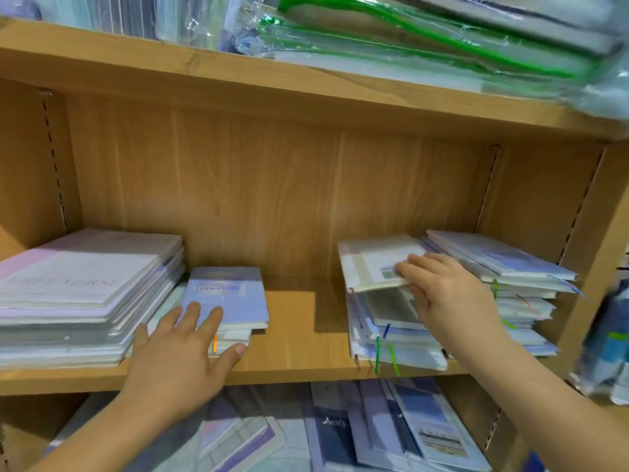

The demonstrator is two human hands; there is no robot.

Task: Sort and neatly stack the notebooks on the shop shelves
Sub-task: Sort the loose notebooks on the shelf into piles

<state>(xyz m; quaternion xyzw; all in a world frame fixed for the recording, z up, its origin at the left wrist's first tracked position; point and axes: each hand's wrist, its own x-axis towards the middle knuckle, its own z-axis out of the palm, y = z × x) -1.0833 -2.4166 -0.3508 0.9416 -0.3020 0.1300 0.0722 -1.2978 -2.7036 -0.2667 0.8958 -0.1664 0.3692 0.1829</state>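
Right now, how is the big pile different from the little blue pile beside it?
The big pile is taller and wider with pale covers; the little blue pile is low and narrow. The left hand rests atop the little blue pile, not the big pile. Both lie flat on one shelf.

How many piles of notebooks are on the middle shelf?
4: big pile far left; small pile under the left hand; messy pile, whose top notebook the right hand holds; last pile far right.

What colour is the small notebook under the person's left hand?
The small notebook is pale lavender-blue; the head view shows it best.
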